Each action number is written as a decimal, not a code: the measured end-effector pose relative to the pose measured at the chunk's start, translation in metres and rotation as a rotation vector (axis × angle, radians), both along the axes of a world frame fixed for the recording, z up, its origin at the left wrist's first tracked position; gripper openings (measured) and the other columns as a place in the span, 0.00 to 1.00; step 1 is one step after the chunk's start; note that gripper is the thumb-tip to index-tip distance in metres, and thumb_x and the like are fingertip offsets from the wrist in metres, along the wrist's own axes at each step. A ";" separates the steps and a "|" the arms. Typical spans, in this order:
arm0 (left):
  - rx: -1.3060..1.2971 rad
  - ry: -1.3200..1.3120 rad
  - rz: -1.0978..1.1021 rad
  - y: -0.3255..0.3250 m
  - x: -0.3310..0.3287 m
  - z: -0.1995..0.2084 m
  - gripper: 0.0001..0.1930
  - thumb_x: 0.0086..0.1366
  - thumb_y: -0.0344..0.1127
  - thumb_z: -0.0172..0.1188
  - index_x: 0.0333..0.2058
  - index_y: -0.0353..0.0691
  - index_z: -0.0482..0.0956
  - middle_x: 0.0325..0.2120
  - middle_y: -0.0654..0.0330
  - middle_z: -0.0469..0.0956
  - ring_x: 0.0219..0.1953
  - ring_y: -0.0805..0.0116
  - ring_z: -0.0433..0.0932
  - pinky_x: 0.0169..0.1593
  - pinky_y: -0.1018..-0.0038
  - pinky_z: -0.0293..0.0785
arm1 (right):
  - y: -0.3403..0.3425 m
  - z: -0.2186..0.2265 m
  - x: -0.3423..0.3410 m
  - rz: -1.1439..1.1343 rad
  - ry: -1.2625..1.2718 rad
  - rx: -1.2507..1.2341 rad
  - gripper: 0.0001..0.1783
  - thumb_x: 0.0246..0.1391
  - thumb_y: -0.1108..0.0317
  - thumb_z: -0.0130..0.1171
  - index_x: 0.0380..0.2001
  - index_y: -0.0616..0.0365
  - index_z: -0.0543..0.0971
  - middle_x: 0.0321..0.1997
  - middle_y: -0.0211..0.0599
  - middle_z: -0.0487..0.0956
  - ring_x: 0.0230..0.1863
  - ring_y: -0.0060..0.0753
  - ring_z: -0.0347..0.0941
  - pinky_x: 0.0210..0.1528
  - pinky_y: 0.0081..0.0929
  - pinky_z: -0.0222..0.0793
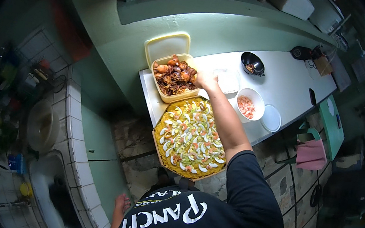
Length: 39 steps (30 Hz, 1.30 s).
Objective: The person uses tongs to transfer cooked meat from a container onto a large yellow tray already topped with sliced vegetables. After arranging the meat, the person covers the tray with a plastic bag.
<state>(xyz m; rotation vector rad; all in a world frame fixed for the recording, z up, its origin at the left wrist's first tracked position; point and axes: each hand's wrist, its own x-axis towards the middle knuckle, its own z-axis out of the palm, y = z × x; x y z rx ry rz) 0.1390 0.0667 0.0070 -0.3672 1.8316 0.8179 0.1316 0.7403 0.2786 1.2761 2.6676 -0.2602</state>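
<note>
My right hand point(206, 79) reaches over the white table to the right rim of a yellowish plastic tub point(166, 98); its fingertips are hard to make out there. Dark, reddish-brown cooked squid point(175, 78) fills the tub. Below my forearm lies an octagonal tray point(157, 151) of yellow noodles point(176, 127), topped with boiled egg slices, shrimp and chopped greens. It sits between my body and the table. My left hand point(122, 202) hangs low at my left side, empty, with its fingers loosely bent and apart.
On the table point(281, 99) stand a white bowl of shrimp point(246, 106), a pale round lid point(271, 119), a white container point(227, 80) and a black bowl point(252, 64). The tub's lid point(168, 47) leans on the wall. A tiled counter point(75, 123) with a sink point(55, 189) runs along the left.
</note>
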 end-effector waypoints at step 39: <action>-0.024 -0.070 0.171 -0.021 0.033 -0.022 0.20 0.68 0.47 0.43 0.55 0.46 0.66 0.42 0.60 0.73 0.38 0.60 0.74 0.40 0.58 0.69 | 0.016 -0.004 0.063 0.142 0.209 0.241 0.15 0.55 0.55 0.55 0.37 0.52 0.81 0.36 0.44 0.81 0.40 0.48 0.78 0.40 0.45 0.72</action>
